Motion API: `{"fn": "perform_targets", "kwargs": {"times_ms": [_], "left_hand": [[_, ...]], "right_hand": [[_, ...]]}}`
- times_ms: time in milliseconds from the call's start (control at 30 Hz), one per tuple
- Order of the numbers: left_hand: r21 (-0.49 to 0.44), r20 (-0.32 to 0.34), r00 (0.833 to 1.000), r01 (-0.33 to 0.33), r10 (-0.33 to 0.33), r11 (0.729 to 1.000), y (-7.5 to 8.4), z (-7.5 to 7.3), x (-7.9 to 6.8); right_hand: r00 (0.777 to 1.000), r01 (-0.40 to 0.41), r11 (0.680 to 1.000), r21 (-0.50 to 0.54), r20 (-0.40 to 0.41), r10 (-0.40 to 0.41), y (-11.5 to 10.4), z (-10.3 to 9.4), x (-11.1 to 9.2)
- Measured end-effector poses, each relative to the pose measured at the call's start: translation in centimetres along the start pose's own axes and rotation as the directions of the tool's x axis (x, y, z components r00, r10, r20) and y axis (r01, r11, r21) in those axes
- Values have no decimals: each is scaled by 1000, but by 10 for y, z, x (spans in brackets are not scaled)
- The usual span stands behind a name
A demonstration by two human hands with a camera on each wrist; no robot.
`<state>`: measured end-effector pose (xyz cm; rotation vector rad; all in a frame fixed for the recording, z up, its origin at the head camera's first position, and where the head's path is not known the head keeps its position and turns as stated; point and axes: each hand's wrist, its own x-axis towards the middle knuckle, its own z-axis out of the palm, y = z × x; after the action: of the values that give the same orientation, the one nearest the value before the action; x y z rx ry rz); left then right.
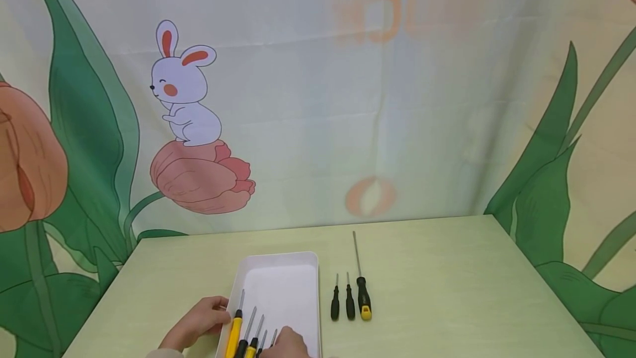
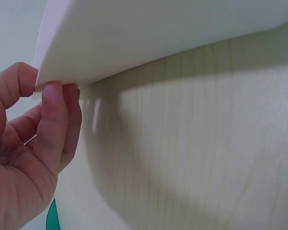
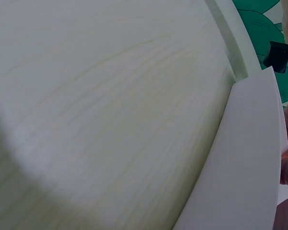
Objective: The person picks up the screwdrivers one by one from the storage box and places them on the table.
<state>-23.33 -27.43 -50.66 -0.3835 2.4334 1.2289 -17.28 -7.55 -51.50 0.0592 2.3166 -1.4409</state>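
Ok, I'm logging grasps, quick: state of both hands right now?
Left hand: closed, pinching the tray edge.
Right hand: in the tray by screwdrivers; grip can't be told.

A pale cuff (image 1: 165, 353) shows at the bare left hand's (image 1: 205, 316) wrist.

One bench (image 1: 447, 280) carries one tray (image 1: 285, 286) and, beside it, three screwdrivers (image 1: 350, 305): two small, one longer. In the tray, five screwdriver shafts (image 1: 254, 318) can be counted, their handles partly hidden. Two hands show, one left hand (image 1: 203, 316) and one right hand (image 1: 288, 343). The backdrop (image 1: 298, 98) bears one rabbit (image 1: 186, 87).
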Motion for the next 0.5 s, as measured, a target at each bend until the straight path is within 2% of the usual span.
{"fn": "perform_targets", "kwargs": {"times_ms": [200,500], "left_hand": [[5,7,1000,6,-6,1000,0,-1,0],[16,11,1000,10,-10,1000,-1,-1,2]], "right_hand": [[1000,1,1000,-19,-30,-2,1,7,2],[997,-47,990,-136,-72,37,-5,8,1]]}}
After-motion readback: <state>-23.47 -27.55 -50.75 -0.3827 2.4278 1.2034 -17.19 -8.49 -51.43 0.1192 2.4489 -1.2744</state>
